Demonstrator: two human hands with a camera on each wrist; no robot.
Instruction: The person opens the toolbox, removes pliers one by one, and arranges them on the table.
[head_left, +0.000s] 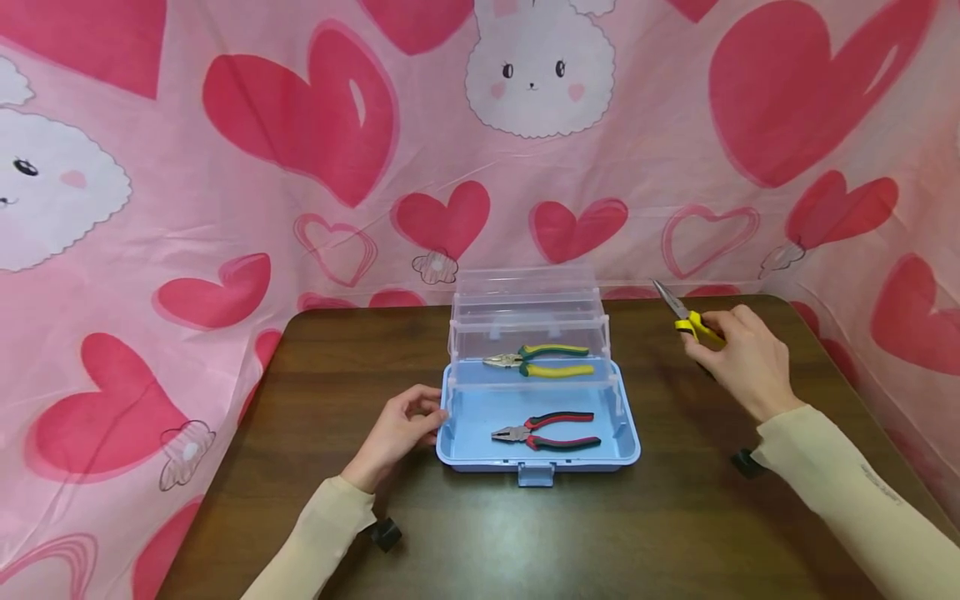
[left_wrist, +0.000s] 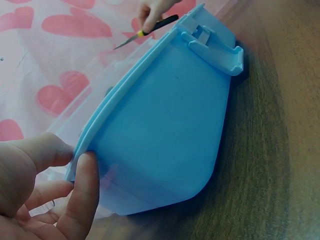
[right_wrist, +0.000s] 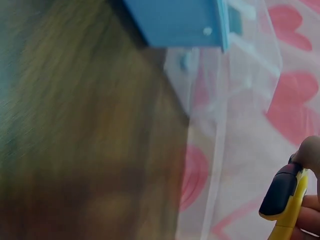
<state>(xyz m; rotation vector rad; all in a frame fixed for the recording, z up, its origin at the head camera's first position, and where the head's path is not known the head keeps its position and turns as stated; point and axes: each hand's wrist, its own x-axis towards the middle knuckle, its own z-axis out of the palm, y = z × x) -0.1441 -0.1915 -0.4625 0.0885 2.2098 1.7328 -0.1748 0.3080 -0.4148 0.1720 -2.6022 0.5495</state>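
Heart-print backdrop point(head_left: 345, 233); brown table point(head_left: 480, 542), seemingly wood, under blue box point(head_left: 480, 466).

I see needle-nose pliers point(head_left: 681, 314), yellow-and-black handled, held aloft with the slim steel nose pointing between ten and eleven o'clock. They are at two o'clock from the light-blue toolbox point(head_left: 480, 463), which sits open on the bench point(head_left: 360, 350), clear lid point(head_left: 525, 287) raised at twelve, latch point(head_left: 536, 476) at six.

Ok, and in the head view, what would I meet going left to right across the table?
Left grip, blue toolbox, yellow-and-black pliers, right grip. The red-and-black pliers and green-and-yellow pliers overlap in this direction, so I leave them out.
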